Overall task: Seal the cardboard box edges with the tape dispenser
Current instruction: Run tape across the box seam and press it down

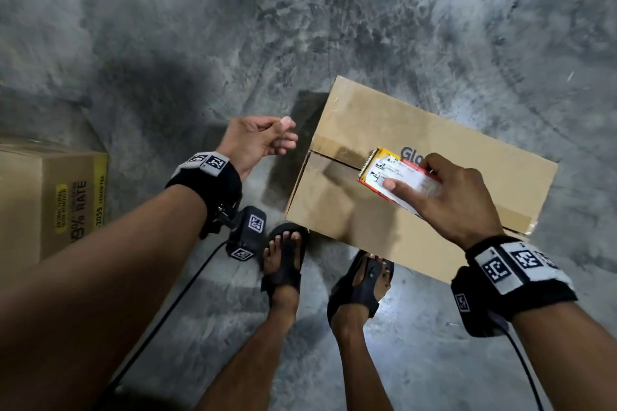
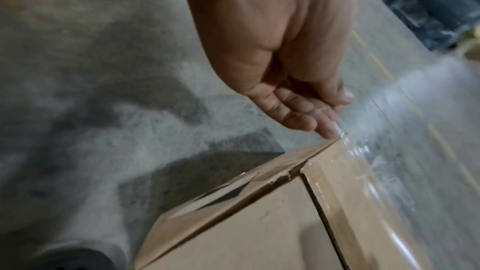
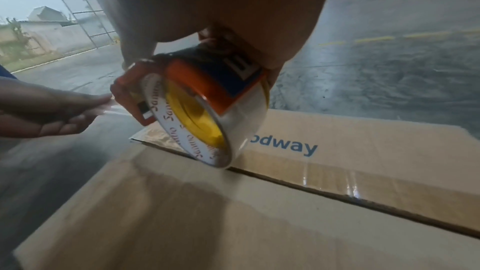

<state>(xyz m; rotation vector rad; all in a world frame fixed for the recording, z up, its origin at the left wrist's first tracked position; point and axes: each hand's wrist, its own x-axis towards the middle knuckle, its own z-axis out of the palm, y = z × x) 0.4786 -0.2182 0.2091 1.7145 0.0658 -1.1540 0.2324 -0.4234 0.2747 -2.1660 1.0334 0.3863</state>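
Cardboard box (image 1: 424,177) sits on a concrete floor (image 1: 300,27) at a standing person's sandalled feet (image 1: 283,260), its top flaps closed along a centre seam (image 3: 337,190) that already carries some glossy clear tape. The right hand (image 1: 447,197) curls round a tape dispenser (image 3: 197,110) and holds the roll down on that seam near the box's left end. The left hand (image 1: 257,140), off the box's edge, pinches the free end of clear tape (image 3: 114,108) between thumb and fingers and stretches it out from the dispenser. The step in hand looks like starting a fresh strip: next the free end needs pressing over the box's end, then the roll drawn steadily along the seam. A second carton (image 1: 50,197) with a yellow label stands well apart to the left. Cables (image 1: 173,304) trailing from the wrist cameras hang by the legs, and the feet stand just beside the box, leaving little room on that side.
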